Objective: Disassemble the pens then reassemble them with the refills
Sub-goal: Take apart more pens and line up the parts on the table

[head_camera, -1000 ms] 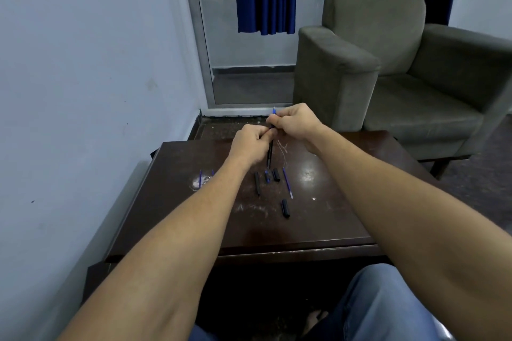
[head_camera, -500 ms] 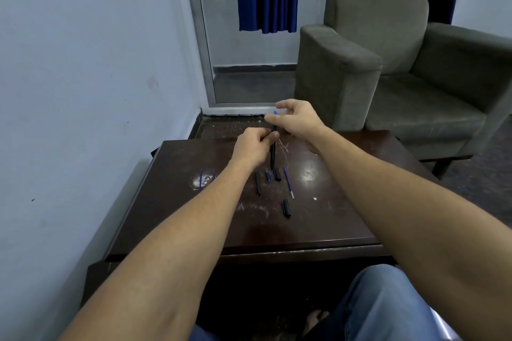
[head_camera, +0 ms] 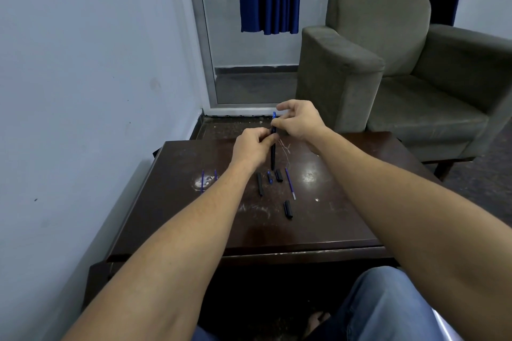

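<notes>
While the black pen barrel (head_camera: 273, 153) stands near upright at frame centre, the left hand (head_camera: 252, 147) grips its upper part and the right hand (head_camera: 301, 122) pinches the blue tip (head_camera: 274, 115) at its top. Just below, a blue refill (head_camera: 290, 184) and black pen sections (head_camera: 288, 209) lie on the counter (head_camera: 332, 225). A grey armchair (head_camera: 401, 63) occupies the upper right.

The left hand (head_camera: 250, 147) hides the upper pen barrel (head_camera: 273, 158); fingers (head_camera: 282, 121) of the right hand (head_camera: 300, 122) cover its joint with the blue end (head_camera: 274, 115). Left of the barrel, a forearm (head_camera: 221, 196) cuts off one refill (head_camera: 215, 173). Pieces (head_camera: 278, 175) below the barrel are too small to identify.
</notes>
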